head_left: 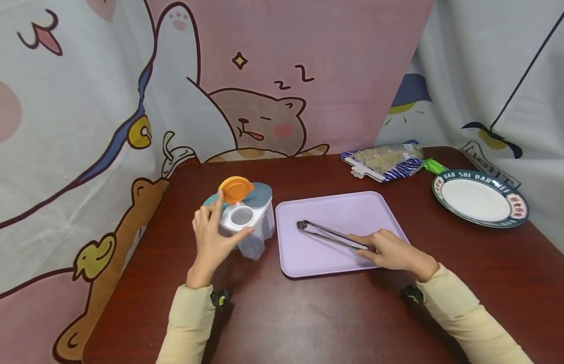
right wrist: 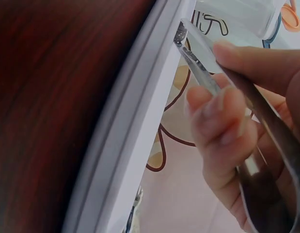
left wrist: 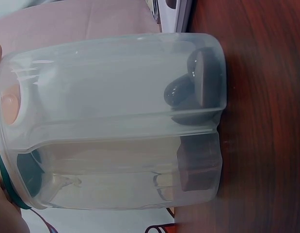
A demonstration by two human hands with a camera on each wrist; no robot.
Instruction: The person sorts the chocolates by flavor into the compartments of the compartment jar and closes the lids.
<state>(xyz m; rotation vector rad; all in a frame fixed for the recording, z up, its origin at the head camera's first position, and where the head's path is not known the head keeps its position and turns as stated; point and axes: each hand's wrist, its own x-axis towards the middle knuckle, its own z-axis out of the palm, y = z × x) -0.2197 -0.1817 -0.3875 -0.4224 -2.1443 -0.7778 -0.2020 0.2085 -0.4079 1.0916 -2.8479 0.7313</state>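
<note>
A clear storage container (head_left: 252, 245) with several compartments stands left of the lilac tray (head_left: 291, 263). Its orange flip cap (head_left: 236, 190) is raised beside a round white-rimmed opening, and its other caps are teal. My left hand (head_left: 213, 240) grips the container's top, index finger at the orange cap and thumb along the near rim. Dark glossy oval pieces (left wrist: 180, 90) lie at the container's bottom. My right hand (head_left: 391, 250) holds metal tongs (head_left: 332, 235) over the tray. Their tips pinch a small dark piece (right wrist: 181, 34) close above the tray's surface.
At the back right lies a clipped blue-and-white striped food bag (head_left: 386, 159) beside a small green packet (head_left: 434, 166). A white plate with a dark green patterned rim (head_left: 479, 198) sits on the right side of the brown table (head_left: 300, 323). A cartoon-printed cloth (head_left: 345, 60) hangs behind.
</note>
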